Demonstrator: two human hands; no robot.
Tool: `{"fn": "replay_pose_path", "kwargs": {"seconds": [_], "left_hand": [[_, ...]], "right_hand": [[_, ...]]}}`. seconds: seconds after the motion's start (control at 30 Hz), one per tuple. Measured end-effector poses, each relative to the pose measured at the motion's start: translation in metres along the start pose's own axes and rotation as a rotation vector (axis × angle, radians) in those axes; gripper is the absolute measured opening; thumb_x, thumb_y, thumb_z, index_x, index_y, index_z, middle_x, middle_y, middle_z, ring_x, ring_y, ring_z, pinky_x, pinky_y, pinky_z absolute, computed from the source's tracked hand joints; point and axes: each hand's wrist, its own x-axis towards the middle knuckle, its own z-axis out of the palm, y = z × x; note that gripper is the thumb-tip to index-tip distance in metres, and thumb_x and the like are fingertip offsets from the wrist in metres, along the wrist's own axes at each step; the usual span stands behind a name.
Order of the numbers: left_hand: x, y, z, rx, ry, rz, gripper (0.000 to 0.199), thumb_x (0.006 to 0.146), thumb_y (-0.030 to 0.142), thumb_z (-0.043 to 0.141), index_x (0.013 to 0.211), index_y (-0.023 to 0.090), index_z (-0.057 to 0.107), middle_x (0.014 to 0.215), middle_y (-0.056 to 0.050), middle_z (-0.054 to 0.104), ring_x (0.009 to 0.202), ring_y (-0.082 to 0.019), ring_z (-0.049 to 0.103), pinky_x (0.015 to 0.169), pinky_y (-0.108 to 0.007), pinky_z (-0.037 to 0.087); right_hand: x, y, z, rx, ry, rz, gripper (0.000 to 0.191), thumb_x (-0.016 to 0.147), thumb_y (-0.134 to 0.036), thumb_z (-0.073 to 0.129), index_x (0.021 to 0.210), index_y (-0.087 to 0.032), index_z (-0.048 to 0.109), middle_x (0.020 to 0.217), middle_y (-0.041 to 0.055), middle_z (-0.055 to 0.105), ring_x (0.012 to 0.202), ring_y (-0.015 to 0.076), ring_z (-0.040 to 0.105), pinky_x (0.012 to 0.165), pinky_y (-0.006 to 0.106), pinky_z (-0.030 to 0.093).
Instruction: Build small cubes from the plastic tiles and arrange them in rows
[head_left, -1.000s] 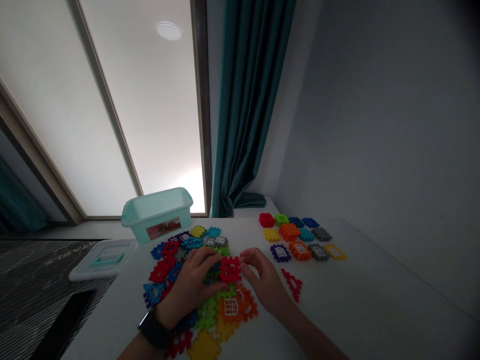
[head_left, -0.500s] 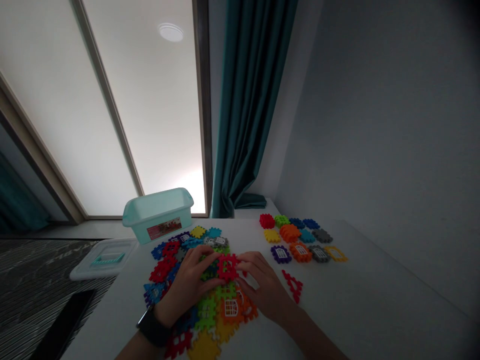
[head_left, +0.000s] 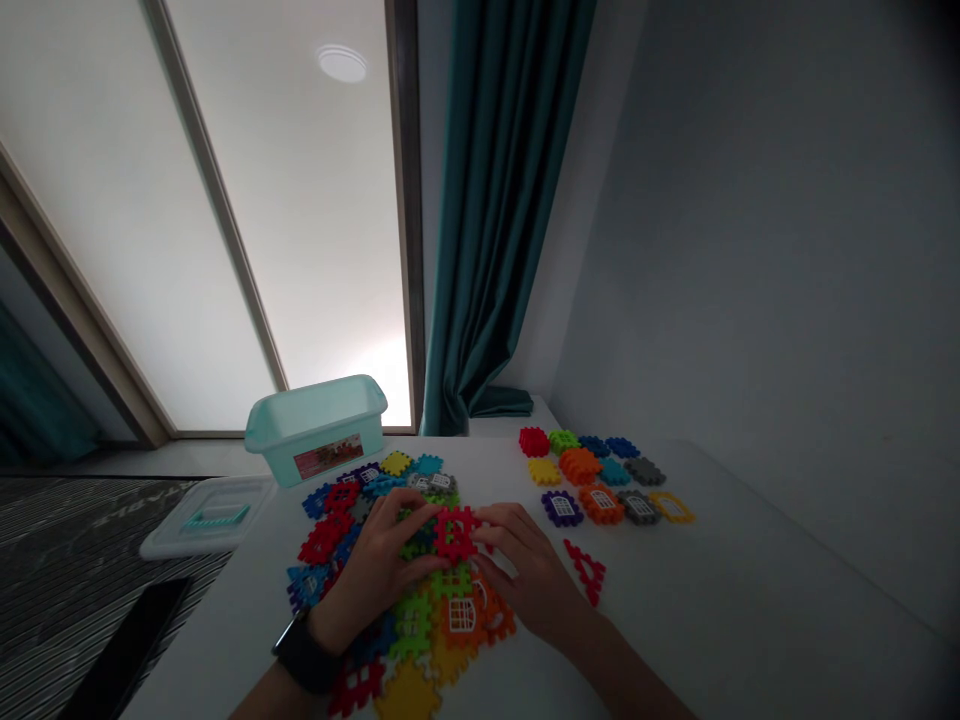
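On white table point(head_left: 712, 620), plastic tiles point(head_left: 412, 625), teal curtain point(head_left: 495, 200)

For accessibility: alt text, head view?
The left hand and right hand grip a red waffle block over a heap of colourful blocks on a white table. More blocks lie in rows to the right, and a mint plastic bin stands behind.
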Motion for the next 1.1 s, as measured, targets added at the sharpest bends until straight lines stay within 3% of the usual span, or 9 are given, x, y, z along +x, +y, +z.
{"fn": "replay_pose_path", "kwargs": {"seconds": [0.27,0.43,0.6,0.8,0.97,1.1], "left_hand": [[0.003,0.013,0.000,-0.141,-0.064,-0.160,0.035,0.085,0.046,0.074,0.110,0.023,0.066,0.114,-0.010,0.058,0.106,-0.028,0.060,0.093,-0.042,0.052],[0.011,0.024,-0.003,-0.280,-0.085,-0.246,0.012,0.094,0.033,0.061,0.092,0.021,0.064,0.105,-0.007,0.059,0.099,-0.023,0.060,0.091,-0.038,0.051],[0.016,0.024,-0.004,-0.381,-0.059,-0.324,0.026,0.097,0.039,0.055,0.081,0.020,0.062,0.099,-0.006,0.059,0.095,-0.021,0.060,0.088,-0.036,0.052],[0.017,0.021,-0.004,-0.492,-0.083,-0.424,0.040,0.096,0.053,0.054,0.076,0.019,0.060,0.096,-0.006,0.060,0.090,-0.020,0.060,0.079,-0.032,0.054],[0.018,0.020,-0.003,-0.526,-0.091,-0.477,0.040,0.094,0.055,0.055,0.077,0.019,0.060,0.095,-0.005,0.060,0.090,-0.020,0.060,0.078,-0.031,0.054],[0.018,0.022,-0.006,-0.501,-0.077,-0.455,0.034,0.095,0.050,0.055,0.083,0.020,0.062,0.096,-0.005,0.060,0.090,-0.021,0.060,0.078,-0.032,0.053]], "right_hand": [[-0.005,0.003,0.003,-0.042,0.039,0.021,0.013,0.100,-0.019,0.053,0.107,-0.025,0.062,0.115,0.0095,0.066,0.107,0.0231,0.064,0.090,0.040,0.056],[-0.003,0.000,0.007,0.174,0.123,0.316,0.010,0.099,-0.026,0.052,0.093,-0.023,0.060,0.107,0.0090,0.062,0.102,0.0226,0.063,0.087,0.038,0.055],[0.003,-0.007,0.014,0.548,0.167,0.599,0.023,0.095,-0.038,0.055,0.080,-0.021,0.055,0.103,0.0073,0.061,0.092,0.0200,0.062,0.076,0.031,0.056],[0.005,-0.014,0.015,0.683,0.102,0.758,0.030,0.088,-0.043,0.062,0.070,-0.020,0.055,0.103,0.0073,0.062,0.090,0.0213,0.063,0.074,0.031,0.056],[0.006,-0.018,0.015,0.704,0.065,0.772,0.032,0.091,-0.041,0.059,0.068,-0.020,0.051,0.096,0.0053,0.061,0.088,0.0200,0.062,0.076,0.031,0.055],[0.003,-0.014,0.013,0.413,0.083,0.562,0.022,0.096,-0.034,0.054,0.077,-0.022,0.055,0.094,0.0052,0.061,0.090,0.0208,0.061,0.079,0.034,0.053]]}}
